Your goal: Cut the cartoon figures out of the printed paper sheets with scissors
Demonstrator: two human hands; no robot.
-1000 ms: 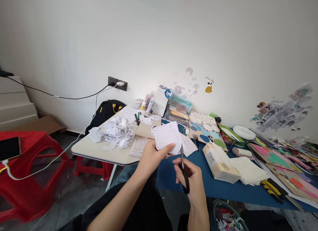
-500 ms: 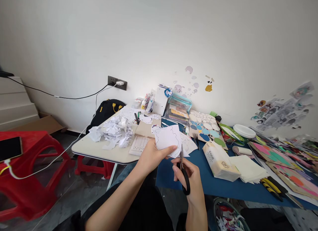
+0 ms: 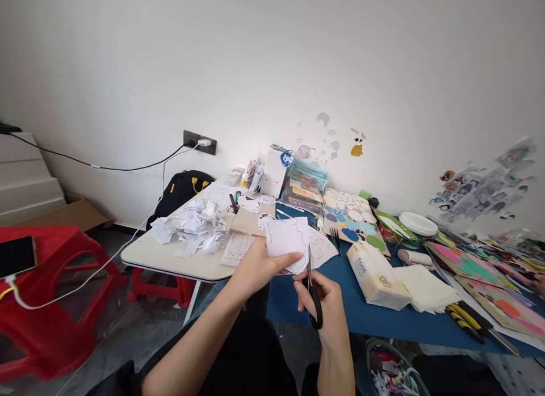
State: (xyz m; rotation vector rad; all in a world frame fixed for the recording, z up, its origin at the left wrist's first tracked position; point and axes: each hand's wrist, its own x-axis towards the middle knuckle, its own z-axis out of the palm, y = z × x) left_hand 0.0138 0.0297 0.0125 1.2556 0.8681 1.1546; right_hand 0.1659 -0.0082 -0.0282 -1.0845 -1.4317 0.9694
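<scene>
My left hand (image 3: 254, 268) pinches a white sheet of paper (image 3: 286, 238) with a drawn outline, holding it up over the table edge. My right hand (image 3: 327, 297) grips black-handled scissors (image 3: 314, 297), their blades pointing up into the lower right edge of the sheet. Both hands sit in front of a blue mat (image 3: 383, 322) and a pale table (image 3: 170, 254).
A heap of crumpled paper scraps (image 3: 193, 226) lies on the pale table. A tissue pack (image 3: 372, 274), stacked paper, coloured cut-outs (image 3: 351, 217) and boxes (image 3: 304, 186) crowd the blue mat. A red stool (image 3: 46, 294) with a phone (image 3: 16, 256) stands left; a bin (image 3: 394, 373) sits below.
The paper has shifted slightly down and right in my left hand, and the scissors have moved up along its edge.
</scene>
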